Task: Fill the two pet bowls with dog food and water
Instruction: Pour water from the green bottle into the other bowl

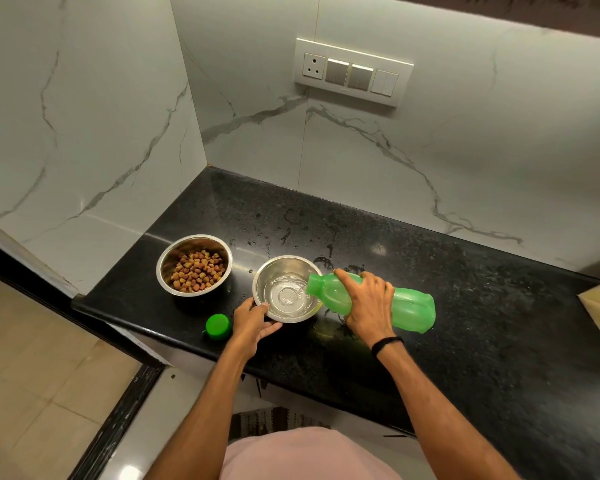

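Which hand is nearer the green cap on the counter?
Left. The left hand sits just right of the green cap, gripping the water bowl; the right hand holds the bottle farther right.

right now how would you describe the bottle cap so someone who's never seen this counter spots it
Start at the black stone counter and follow its front edge towards the left end. The bottle cap sits there, just left of the left hand that steadies the water bowl. It is the only small round green piece lying loose on the counter.

Walls [430, 161]: white veined marble panels meeting in the far-left corner
Switch plate [352, 71]: sitting on the far wall
Tabletop [465, 306]: black speckled stone, glistening
Floor [32, 375]: beige tiles lying left
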